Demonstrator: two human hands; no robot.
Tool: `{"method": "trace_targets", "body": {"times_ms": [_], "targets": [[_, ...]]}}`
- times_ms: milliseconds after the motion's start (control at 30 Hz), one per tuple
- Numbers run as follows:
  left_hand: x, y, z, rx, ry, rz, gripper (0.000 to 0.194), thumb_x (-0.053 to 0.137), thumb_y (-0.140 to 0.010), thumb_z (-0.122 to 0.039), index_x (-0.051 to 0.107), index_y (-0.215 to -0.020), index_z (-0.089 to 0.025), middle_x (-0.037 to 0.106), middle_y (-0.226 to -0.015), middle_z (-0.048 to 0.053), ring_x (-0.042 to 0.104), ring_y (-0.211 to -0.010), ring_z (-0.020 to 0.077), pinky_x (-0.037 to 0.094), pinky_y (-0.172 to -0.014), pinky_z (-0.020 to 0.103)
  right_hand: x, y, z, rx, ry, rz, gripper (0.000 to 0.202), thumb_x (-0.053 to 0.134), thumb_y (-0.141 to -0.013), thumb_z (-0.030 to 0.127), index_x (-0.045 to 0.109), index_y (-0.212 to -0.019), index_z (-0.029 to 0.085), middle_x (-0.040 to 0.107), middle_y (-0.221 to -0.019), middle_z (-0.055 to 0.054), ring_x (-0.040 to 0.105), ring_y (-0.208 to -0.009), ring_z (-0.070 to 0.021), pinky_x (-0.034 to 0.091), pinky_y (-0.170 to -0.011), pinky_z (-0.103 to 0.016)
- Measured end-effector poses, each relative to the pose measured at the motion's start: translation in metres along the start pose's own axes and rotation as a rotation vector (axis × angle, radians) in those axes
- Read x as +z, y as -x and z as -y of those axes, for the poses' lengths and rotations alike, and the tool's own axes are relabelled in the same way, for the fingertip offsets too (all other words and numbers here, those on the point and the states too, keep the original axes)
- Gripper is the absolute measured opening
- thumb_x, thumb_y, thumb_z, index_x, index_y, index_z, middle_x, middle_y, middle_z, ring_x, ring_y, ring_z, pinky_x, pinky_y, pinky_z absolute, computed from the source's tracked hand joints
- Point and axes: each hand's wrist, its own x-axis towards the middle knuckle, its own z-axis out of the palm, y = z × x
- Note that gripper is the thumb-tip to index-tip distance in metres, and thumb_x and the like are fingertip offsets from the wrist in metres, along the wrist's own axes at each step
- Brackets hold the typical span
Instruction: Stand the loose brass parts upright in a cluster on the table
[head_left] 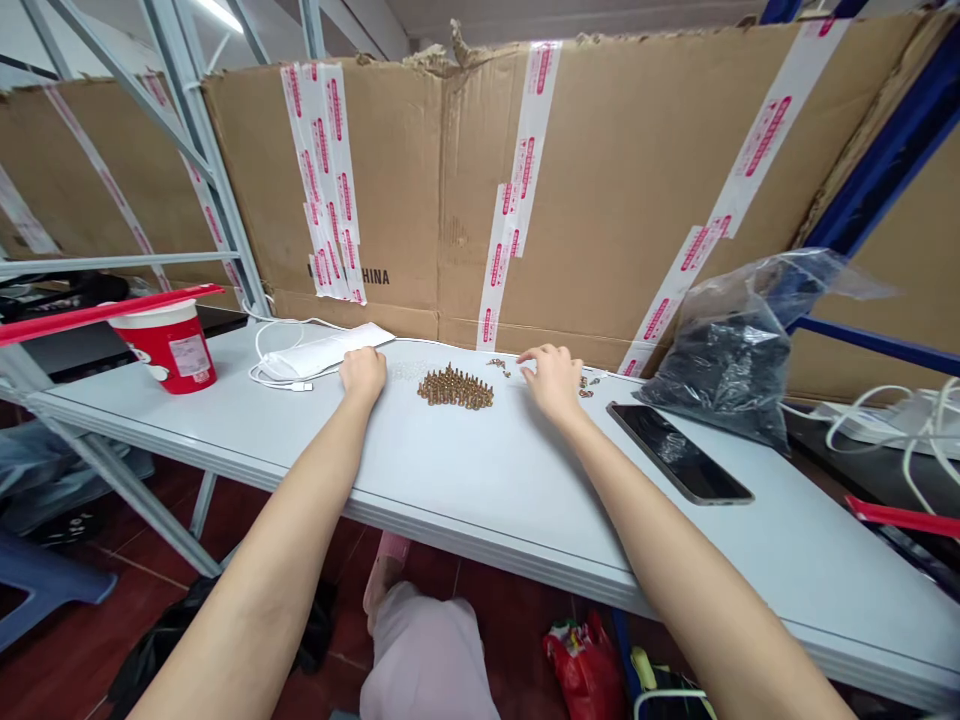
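Observation:
My left hand [364, 374] rests on the table in a loose fist beside a white power strip; anything inside its fingers is hidden. To its right lie small clear pieces [409, 370], too small to name. A dense group of small brass-coloured pointed pieces [455, 387] stands upright between my hands. My right hand [553, 382] hovers low over the table with thumb and fingers apart, and I see nothing between them. A few loose brass-coloured bits [498, 363] lie to its left, and more small metal bits [586, 393] lie just to its right.
A smartphone [679, 452] lies right of my right forearm, before a clear bag of black material [727, 370]. At left are a red paper cup [169, 350] and the power strip [330, 352] with its white cable. A taped cardboard wall [405, 200] closes the table's back.

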Motion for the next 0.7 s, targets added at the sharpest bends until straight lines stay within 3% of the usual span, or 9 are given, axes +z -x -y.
{"method": "trace_targets", "body": {"times_ms": [133, 267, 567, 700], "targets": [[0.001, 0.000, 0.000, 0.009, 0.006, -0.010, 0.034, 0.036, -0.081, -0.027, 0.065, -0.092, -0.012, 0.063, -0.096, 0.018, 0.055, -0.096, 0.0296, 0.044, -0.076, 0.038, -0.016, -0.005, -0.052, 0.286, 0.348, 0.134, 0.017, 0.054, -0.078, 0.022, 0.066, -0.090, 0.016, 0.060, -0.102, -0.015, 0.045, -0.105, -0.0296, 0.024, -0.084, -0.044], [0.001, 0.001, -0.001, 0.026, 0.013, -0.004, 0.035, 0.036, -0.081, -0.026, 0.065, -0.092, -0.011, 0.064, -0.094, 0.018, 0.056, -0.095, 0.0292, 0.044, -0.075, 0.037, -0.019, -0.005, -0.081, 0.491, 0.379, 0.348, 0.028, 0.066, -0.069, 0.036, 0.066, -0.092, 0.021, 0.062, -0.102, -0.013, 0.051, -0.103, -0.0283, 0.023, -0.086, -0.045], [-0.005, 0.007, -0.004, 0.043, 0.013, -0.002, 0.033, 0.035, -0.082, -0.026, 0.064, -0.090, -0.011, 0.063, -0.092, 0.018, 0.055, -0.093, 0.0293, 0.044, -0.072, 0.037, -0.013, -0.005, -0.074, 0.432, 0.312, 0.362, 0.021, 0.061, -0.073, 0.032, 0.067, -0.089, 0.019, 0.065, -0.099, -0.012, 0.058, -0.097, -0.0258, 0.027, -0.089, -0.044], [-0.010, 0.011, -0.010, 0.165, 0.014, -0.136, 0.031, 0.034, -0.085, -0.025, 0.061, -0.090, -0.012, 0.062, -0.090, 0.015, 0.053, -0.093, 0.0276, 0.043, -0.071, 0.035, -0.017, -0.009, -0.063, 0.399, 0.147, 0.323, 0.024, 0.064, -0.068, 0.040, 0.069, -0.082, 0.021, 0.067, -0.093, -0.011, 0.059, -0.094, -0.0263, 0.033, -0.084, -0.041]]}}
